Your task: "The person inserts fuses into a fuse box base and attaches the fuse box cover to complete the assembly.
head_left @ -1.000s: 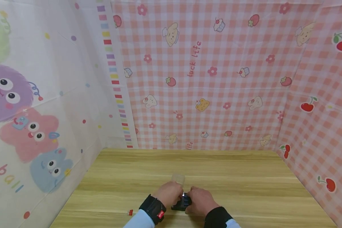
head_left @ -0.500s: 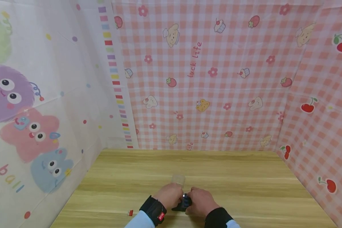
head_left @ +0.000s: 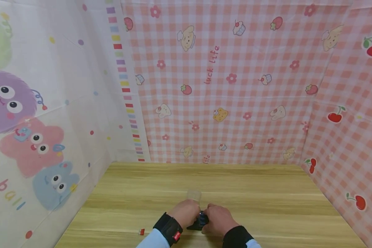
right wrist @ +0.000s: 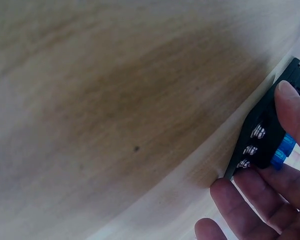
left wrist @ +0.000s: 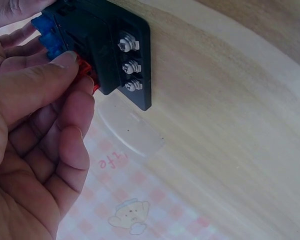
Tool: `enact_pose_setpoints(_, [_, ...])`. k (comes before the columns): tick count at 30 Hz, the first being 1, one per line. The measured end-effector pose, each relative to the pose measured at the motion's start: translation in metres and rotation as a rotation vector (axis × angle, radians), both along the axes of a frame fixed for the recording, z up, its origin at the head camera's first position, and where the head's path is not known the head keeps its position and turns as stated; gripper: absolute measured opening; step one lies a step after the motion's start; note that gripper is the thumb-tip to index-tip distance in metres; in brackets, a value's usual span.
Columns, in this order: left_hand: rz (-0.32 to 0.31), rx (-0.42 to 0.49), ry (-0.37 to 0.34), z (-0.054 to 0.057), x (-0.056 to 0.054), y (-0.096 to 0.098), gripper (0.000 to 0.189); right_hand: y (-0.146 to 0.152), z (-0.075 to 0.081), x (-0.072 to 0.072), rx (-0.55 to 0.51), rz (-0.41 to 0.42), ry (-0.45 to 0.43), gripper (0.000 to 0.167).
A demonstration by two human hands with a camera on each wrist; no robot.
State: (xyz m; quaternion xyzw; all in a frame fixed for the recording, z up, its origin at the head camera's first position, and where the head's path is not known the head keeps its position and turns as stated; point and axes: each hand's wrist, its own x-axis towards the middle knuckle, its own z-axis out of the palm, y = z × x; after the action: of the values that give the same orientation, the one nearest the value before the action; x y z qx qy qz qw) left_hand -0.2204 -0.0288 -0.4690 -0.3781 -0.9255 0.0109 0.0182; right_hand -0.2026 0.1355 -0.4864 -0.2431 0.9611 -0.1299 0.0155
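A black fuse box (head_left: 196, 225) with a row of screw terminals (left wrist: 130, 66) sits on the wooden table between both hands. Blue blade fuses (left wrist: 49, 39) stand in its slots. My left hand (head_left: 186, 212) pinches a red blade fuse (left wrist: 84, 67) between thumb and index finger, right at the slot beside the blue ones; the fingers cover most of it. My right hand (head_left: 220, 219) grips the box from its right side, thumb (right wrist: 289, 102) over the top and fingers around the terminal end.
A transparent cover (head_left: 194, 195) lies on the table just beyond the left hand. Off to the left of the left wrist is a small red piece (head_left: 142, 232). Patterned cloth walls (head_left: 229, 96) enclose the table at the back and both sides.
The left hand and wrist have shifted slightly right and toward the body over the fuse box. The right hand, the cover and the small red piece stay in place.
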Motion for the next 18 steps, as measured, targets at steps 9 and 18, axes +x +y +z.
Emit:
enact_pose_setpoints(9, [-0.034,-0.039,0.02,0.003,0.0016,0.0009,0.014,-0.0011,0.0017,-0.0006,0.013,-0.013,-0.035,0.035])
enact_pose_setpoints(18, [-0.02,-0.075,0.021,0.0017,-0.0002,0.0028,0.012,-0.0008,0.0002,-0.0011,0.002,-0.007,-0.01,0.034])
